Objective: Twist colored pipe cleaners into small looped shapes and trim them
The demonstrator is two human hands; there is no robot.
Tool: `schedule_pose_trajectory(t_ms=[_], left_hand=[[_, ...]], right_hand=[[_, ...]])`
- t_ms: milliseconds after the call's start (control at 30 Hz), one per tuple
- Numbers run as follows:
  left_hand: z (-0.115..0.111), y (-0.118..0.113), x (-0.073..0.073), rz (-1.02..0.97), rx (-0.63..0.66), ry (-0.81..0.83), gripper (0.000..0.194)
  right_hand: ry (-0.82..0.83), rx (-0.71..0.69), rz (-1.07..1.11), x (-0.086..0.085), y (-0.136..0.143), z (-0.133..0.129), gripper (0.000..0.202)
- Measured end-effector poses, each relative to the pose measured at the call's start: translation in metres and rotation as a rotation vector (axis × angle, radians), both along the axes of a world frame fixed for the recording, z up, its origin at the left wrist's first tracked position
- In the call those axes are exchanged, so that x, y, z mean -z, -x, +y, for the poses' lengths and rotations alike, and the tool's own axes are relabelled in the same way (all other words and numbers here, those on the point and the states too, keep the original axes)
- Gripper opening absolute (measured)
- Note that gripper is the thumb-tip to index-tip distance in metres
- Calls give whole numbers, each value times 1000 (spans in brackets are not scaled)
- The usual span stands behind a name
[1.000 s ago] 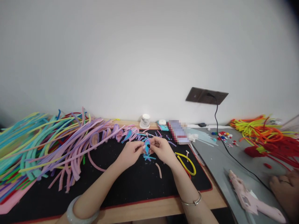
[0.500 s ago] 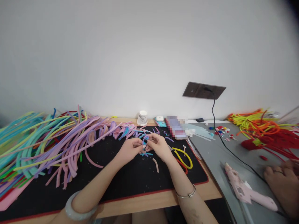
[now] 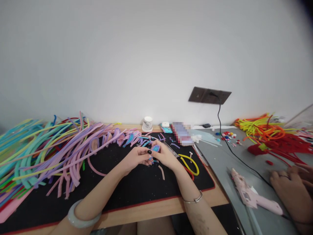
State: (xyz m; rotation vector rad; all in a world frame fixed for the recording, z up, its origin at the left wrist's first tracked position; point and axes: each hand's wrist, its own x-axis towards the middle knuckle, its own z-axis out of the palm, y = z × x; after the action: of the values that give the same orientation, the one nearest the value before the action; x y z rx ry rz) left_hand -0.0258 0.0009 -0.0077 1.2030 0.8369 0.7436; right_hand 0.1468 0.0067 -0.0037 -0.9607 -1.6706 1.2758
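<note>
A small, flat coil of fuzzy blue and purple pipe cleaner is sitting up off the desk, between two hands meeting near the middle. The right hand is gripping it, its black-nailed thumb reaching across toward the left fingers. The left hand is curling in with its fingertips meeting that thumb; whether they are also pinching the coil, I cannot tell. Compared with half a second ago, the coil is showing more of its wound face beside the thumb, and the thumb is lying further over toward the left hand. The piece is apparently being turned or re-gripped, so the handwork on it is seemingly continuing.

Short blue offcuts and a bent tan strip are lying below on the black mat with a red edge. Metal-bladed scissors with a yellow handle loop are resting just beside the right hand. Farther left, a large heap of pastel pipe cleaners is spreading.
</note>
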Motion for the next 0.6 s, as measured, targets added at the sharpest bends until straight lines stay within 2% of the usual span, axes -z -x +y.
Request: schedule_pose_trajectory(t_ms=[133, 333, 600], left_hand=[[-2, -1, 3, -12, 24, 12, 26], [-5, -2, 1, -21, 38, 15, 25], [-7, -2, -4, -100, 63, 169, 29]], right_hand=[[-53, -150, -90, 2, 1, -1, 38], [-100, -146, -175, 3, 0, 0, 41], [-278, -88, -378, 0, -4, 5, 41]])
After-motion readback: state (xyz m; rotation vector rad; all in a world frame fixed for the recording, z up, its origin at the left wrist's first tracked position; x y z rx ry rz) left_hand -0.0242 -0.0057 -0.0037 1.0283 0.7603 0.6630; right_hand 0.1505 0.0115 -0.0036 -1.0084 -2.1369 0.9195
